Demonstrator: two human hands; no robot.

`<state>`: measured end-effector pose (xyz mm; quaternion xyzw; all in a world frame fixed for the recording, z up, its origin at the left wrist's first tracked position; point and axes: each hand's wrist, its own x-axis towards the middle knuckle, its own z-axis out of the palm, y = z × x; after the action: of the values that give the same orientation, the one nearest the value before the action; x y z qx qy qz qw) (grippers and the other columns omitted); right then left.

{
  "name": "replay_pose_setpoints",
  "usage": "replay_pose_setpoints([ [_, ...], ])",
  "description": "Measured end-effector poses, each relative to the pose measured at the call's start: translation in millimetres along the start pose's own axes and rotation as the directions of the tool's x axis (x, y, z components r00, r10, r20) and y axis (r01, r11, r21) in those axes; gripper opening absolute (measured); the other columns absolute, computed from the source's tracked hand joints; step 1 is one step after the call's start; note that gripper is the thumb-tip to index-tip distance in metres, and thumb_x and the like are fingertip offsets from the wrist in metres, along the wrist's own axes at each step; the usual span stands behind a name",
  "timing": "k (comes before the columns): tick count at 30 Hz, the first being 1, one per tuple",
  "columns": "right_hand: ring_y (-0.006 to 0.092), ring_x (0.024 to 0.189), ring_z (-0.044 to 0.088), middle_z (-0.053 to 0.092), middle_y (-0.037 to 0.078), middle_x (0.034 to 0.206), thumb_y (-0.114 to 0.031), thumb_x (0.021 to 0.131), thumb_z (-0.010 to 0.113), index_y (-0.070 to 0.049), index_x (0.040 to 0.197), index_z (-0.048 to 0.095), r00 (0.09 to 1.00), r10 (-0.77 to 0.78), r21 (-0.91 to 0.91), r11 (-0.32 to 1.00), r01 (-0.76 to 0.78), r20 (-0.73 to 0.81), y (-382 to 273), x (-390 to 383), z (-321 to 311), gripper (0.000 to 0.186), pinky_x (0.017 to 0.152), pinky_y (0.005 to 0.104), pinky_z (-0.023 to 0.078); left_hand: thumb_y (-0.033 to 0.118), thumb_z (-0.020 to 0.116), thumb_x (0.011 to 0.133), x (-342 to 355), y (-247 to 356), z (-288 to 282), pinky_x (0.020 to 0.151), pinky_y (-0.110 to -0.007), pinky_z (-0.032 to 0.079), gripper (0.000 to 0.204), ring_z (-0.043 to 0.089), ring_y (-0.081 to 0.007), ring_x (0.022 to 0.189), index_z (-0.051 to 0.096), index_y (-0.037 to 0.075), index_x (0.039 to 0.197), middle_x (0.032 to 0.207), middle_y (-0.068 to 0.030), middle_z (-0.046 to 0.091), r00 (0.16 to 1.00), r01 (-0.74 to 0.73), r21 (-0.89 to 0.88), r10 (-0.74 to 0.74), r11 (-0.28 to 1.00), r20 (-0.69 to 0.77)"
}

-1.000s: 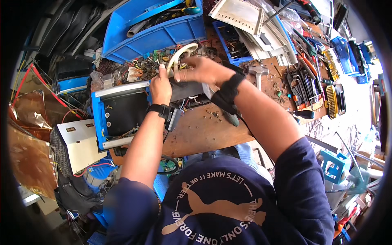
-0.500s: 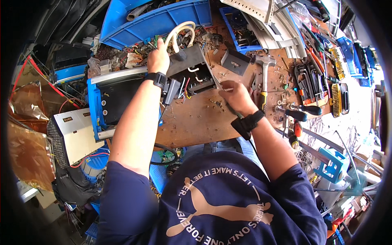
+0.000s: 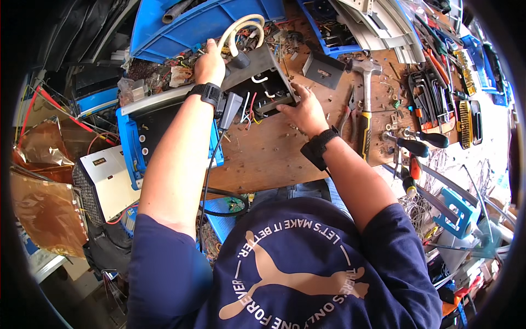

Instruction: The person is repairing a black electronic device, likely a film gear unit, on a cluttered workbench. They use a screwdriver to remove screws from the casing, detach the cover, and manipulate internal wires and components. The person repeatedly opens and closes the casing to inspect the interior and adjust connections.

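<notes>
An open-faced dark metal box (image 3: 264, 61) lies on the wooden bench, with white tubing visible inside it. A thick cream cable (image 3: 241, 24) loops up from its far side, and loose coloured wires (image 3: 252, 109) stick out on the near side. My left hand (image 3: 210, 67) is at the box's left end, beside the cable; its fingers are partly hidden, one pointing away from me. With thumb and fingers, my right hand (image 3: 308, 111) grips the box's right near corner. Each wrist wears a black strap with a device.
Right of the box lie a dark flat cover (image 3: 323, 69), a hammer (image 3: 366, 82), pliers (image 3: 346, 112) and screwdrivers (image 3: 413, 147). A blue crate (image 3: 208, 30) and heaped scrap stand behind it. A blue-framed case (image 3: 125, 137) sits to the left.
My right hand has moved up and onto the box's corner; the thin pale piece at its fingers no longer shows. My left hand stays beside the cable. The whole view has shifted slightly.
</notes>
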<state>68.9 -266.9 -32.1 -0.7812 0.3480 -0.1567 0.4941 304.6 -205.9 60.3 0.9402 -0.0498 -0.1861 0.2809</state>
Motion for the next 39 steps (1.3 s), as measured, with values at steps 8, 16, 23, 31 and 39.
replay_pose_setpoints([
  [8,0.0314,0.11,0.064,0.067,0.021,0.116,-0.014,0.069,0.082,0.0,0.135,0.052,0.991,0.067,0.126,0.989,-0.082,0.116,-11.5,16.5,-5.6,0.074,0.096,0.0366,0.048,0.061,0.027,0.098,12.0,-2.4,2.0,0.093,-0.047,0.046,0.076,0.063,-0.0385,0.106,0.071,-0.001,0.098,0.107,-0.024,0.068,0.999,0.022,-0.036,-0.021,0.999,0.024],
  [16,0.0307,0.112,0.063,0.067,0.02,0.118,-0.019,0.069,0.083,-0.001,0.134,0.055,0.991,0.058,0.125,0.989,-0.072,0.118,-1.2,22.4,-4.4,0.073,0.098,0.0365,0.046,0.061,0.027,0.098,8.1,2.0,2.5,0.097,-0.047,0.045,0.076,0.059,-0.0403,0.114,0.069,-0.003,0.107,0.115,-0.028,0.064,1.0,0.026,-0.02,-0.026,0.999,0.011],
  [23,0.024,0.118,0.06,0.065,0.016,0.124,-0.011,0.075,0.079,0.0,0.134,0.055,0.964,0.054,0.4,0.903,-0.159,0.26,29.7,31.4,-4.7,0.064,0.101,0.032,0.043,0.061,0.028,0.098,3.0,8.7,2.2,0.1,-0.046,0.043,0.077,0.057,-0.041,0.117,0.068,-0.003,0.111,0.119,-0.0294,0.062,0.999,0.03,-0.03,-0.029,0.999,0.031],
  [31,0.0209,0.116,0.06,0.064,0.014,0.127,-0.003,0.078,0.075,0.0,0.132,0.057,0.94,0.135,0.353,0.903,-0.246,0.313,8.7,26.7,-24.8,0.057,0.1,0.0317,0.044,0.06,0.029,0.098,2.1,8.1,2.6,0.1,-0.046,0.043,0.076,0.057,-0.0409,0.117,0.068,-0.003,0.111,0.12,-0.0293,0.061,0.999,0.013,-0.043,-0.012,0.999,0.033],
  [39,0.0188,0.098,0.065,0.064,0.017,0.123,-0.01,0.079,0.079,0.002,0.136,0.051,0.955,0.074,0.166,0.978,-0.125,0.287,21.5,26.0,-18.7,0.064,0.086,0.0297,0.052,0.06,0.029,0.098,2.1,9.1,1.9,0.099,-0.047,0.043,0.075,0.058,-0.0404,0.116,0.068,-0.003,0.108,0.117,-0.0278,0.063,0.999,0.026,0.006,-0.026,1.0,0.028],
])
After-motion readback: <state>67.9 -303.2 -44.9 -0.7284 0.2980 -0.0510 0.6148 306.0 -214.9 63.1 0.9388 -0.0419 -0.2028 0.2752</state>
